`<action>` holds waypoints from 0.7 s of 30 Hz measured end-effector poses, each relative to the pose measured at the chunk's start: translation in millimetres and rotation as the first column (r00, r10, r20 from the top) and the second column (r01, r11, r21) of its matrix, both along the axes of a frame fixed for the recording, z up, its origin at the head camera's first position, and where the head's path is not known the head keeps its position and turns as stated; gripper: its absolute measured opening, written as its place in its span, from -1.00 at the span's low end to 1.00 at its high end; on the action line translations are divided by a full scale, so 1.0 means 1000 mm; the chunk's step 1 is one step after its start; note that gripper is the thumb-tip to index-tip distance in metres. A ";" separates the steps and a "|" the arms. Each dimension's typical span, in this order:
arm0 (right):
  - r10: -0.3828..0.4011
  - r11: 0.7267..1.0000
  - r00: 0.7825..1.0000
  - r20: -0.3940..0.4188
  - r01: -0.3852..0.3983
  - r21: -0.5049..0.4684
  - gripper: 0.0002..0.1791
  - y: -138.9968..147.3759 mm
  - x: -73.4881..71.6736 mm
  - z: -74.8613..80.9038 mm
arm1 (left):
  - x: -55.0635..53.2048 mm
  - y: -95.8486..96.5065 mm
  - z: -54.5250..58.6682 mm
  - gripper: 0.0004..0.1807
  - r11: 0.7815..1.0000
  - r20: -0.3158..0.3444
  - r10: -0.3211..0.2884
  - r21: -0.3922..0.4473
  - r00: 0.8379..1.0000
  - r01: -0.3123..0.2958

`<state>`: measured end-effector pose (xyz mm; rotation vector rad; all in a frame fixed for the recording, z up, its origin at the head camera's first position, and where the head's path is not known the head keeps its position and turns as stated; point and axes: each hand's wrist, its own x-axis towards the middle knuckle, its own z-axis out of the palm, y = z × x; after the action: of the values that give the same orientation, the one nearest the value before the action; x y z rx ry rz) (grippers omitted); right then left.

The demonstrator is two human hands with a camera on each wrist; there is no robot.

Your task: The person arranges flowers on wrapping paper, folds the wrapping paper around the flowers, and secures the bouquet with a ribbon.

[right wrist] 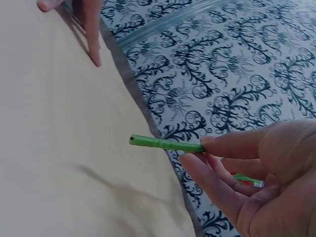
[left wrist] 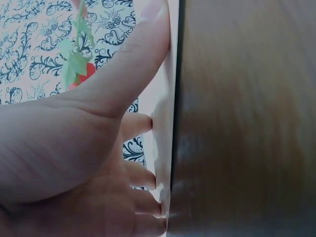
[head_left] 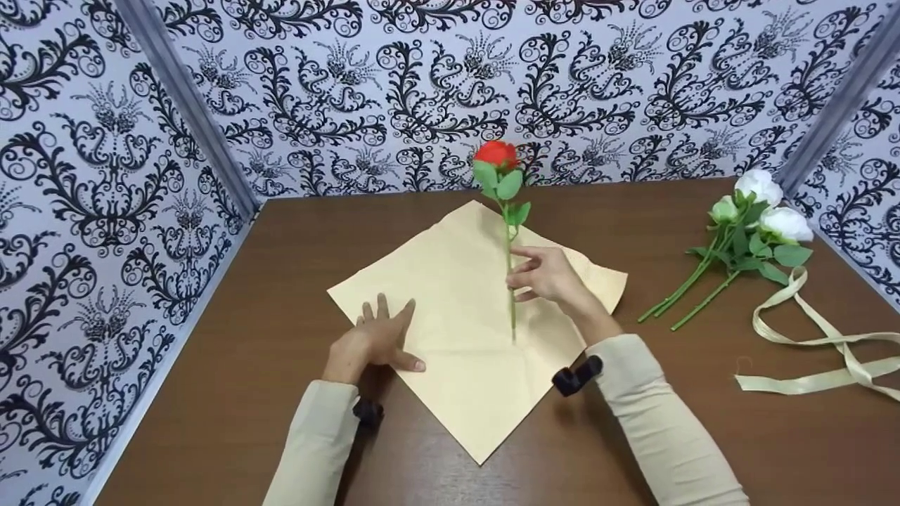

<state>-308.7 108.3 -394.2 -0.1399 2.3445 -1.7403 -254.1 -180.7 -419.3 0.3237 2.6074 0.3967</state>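
A red rose (head_left: 496, 154) with green leaves stands nearly upright above a cream sheet of wrapping paper (head_left: 450, 295). My right hand (head_left: 552, 275) pinches its stem between thumb and fingers; in the right wrist view the cut end of the stem (right wrist: 163, 143) juts out past the fingertips, over the paper. The paper lies on the table with one corner towards me. On its left edge my left hand (head_left: 376, 337) rests with the fingers spread, the thumb touching the paper, as the left wrist view also shows.
Several white roses (head_left: 763, 211) with green stems lie at the right of the brown table (head_left: 281, 253). A cream ribbon (head_left: 808, 341) is loosely looped in front of them. Patterned panels (head_left: 436, 91) stand along the back and sides.
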 end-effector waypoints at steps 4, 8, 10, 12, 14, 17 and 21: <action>-0.009 1.000 1.000 0.007 0.009 0.025 -0.32 -0.015 0.001 -0.007 | -0.001 0.000 -0.001 0.25 1.000 0.005 0.003 0.012 1.000 -0.003; -0.014 0.999 1.000 0.018 0.013 0.049 -0.34 -0.030 0.000 -0.014 | -0.001 -0.001 -0.001 0.25 1.000 0.013 0.012 0.025 1.000 -0.013; -0.029 0.999 0.999 0.025 0.027 0.047 -0.35 -0.037 -0.001 -0.016 | -0.001 -0.001 -0.002 0.25 0.999 0.014 0.014 0.029 1.000 -0.014; -0.045 0.998 0.999 0.031 0.044 0.047 -0.35 -0.042 -0.002 -0.018 | 0.000 -0.001 -0.002 0.25 0.999 0.016 0.016 0.033 1.000 -0.016; -0.059 0.997 0.997 0.041 0.057 0.045 -0.35 -0.047 -0.003 -0.020 | 0.000 -0.001 -0.002 0.25 0.999 0.015 0.016 0.031 1.000 -0.016; -0.061 0.997 0.997 0.045 0.059 0.047 -0.35 -0.053 -0.004 -0.022 | -0.001 -0.001 -0.001 0.25 1.000 0.009 0.011 0.024 1.000 -0.011; -0.059 0.996 0.997 0.056 0.055 0.073 -0.38 -0.060 -0.005 -0.023 | -0.001 0.000 0.000 0.25 1.000 -0.002 0.006 0.010 1.000 -0.006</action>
<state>-313.3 48.5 -417.2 -0.0105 2.3869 -1.6602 -255.5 -180.7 -419.2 0.3200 2.6097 0.4123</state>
